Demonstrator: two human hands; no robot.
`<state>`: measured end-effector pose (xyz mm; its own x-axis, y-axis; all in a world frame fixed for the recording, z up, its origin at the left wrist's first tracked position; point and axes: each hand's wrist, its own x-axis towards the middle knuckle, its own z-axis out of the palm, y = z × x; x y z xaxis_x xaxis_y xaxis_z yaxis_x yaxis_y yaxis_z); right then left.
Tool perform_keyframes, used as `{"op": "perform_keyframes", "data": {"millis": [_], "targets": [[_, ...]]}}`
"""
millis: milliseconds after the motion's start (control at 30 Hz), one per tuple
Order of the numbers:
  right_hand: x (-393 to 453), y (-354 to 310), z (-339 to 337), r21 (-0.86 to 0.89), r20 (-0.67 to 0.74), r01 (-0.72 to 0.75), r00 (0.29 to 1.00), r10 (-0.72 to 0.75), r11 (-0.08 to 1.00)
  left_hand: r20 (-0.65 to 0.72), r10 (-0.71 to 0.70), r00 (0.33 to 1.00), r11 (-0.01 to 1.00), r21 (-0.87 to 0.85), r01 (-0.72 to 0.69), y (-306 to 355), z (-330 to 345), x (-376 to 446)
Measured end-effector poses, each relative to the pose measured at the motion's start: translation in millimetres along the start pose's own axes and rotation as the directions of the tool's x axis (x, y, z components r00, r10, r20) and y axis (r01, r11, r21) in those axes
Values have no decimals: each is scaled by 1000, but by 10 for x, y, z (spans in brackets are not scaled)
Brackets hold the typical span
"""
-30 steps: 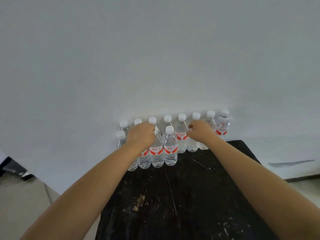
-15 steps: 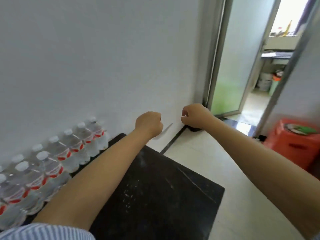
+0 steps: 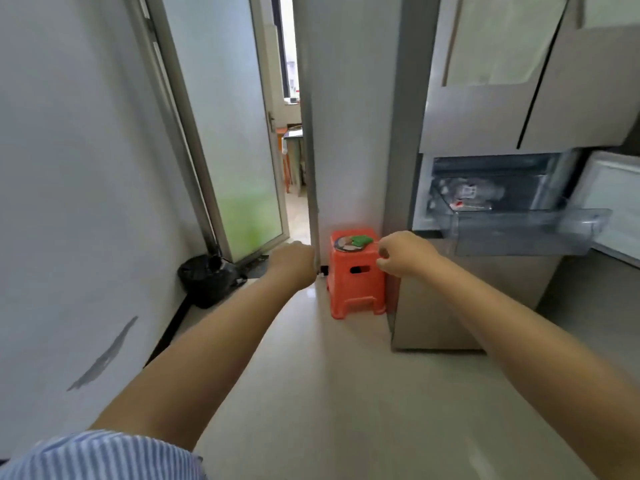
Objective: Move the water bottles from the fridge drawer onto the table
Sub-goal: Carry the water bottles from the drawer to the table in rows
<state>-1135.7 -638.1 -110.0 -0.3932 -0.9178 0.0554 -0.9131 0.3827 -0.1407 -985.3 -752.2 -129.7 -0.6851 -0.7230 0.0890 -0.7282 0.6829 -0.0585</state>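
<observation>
Water bottles (image 3: 467, 195) are seen lying inside the clear fridge drawer (image 3: 519, 233), which is pulled out of the fridge (image 3: 485, 289) at the right; their shapes are blurred behind the plastic, so their number cannot be told. Both arms are held out in front, well apart from the drawer. The left hand (image 3: 292, 268) is curled into a loose fist and nothing is held in it. The right hand (image 3: 405, 254) is likewise curled, with the thumb against the fingers and nothing gripped. An orange stool (image 3: 356, 289) is set just beside the fridge, against the wall, with a plate-like thing and something green on its seat. A black bin bag (image 3: 207, 280) is placed on the floor by the left wall, near a frosted glass door (image 3: 228, 133) that is left ajar. A striped sleeve (image 3: 104, 455) is seen at the bottom left.
</observation>
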Motion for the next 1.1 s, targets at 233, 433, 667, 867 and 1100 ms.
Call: {"op": "perform_keyframes", "data": {"millis": [233, 433, 667, 867, 1100], "targets": [[326, 1650, -138, 71, 17, -163, 987, 162, 984, -10, 183, 983, 983, 1, -183, 1459, 40, 1117], [972, 2734, -85, 89, 50, -299, 954, 296, 950, 43, 273, 961, 962, -43, -271, 2161, 201, 2267], [2102, 3754, -93, 29, 91, -419, 905, 415, 907, 125, 342, 931, 936, -126, -327, 2664, 507, 3732], [2905, 4580, -11, -21, 139, -456, 880, 455, 890, 193, 363, 912, 923, -208, -323, 3133, 789, 4752], [3870, 5318, 468, -34, 202, -290, 935, 291, 956, 211, 272, 939, 912, -368, -181, 3676, 1339, 5346]]}}
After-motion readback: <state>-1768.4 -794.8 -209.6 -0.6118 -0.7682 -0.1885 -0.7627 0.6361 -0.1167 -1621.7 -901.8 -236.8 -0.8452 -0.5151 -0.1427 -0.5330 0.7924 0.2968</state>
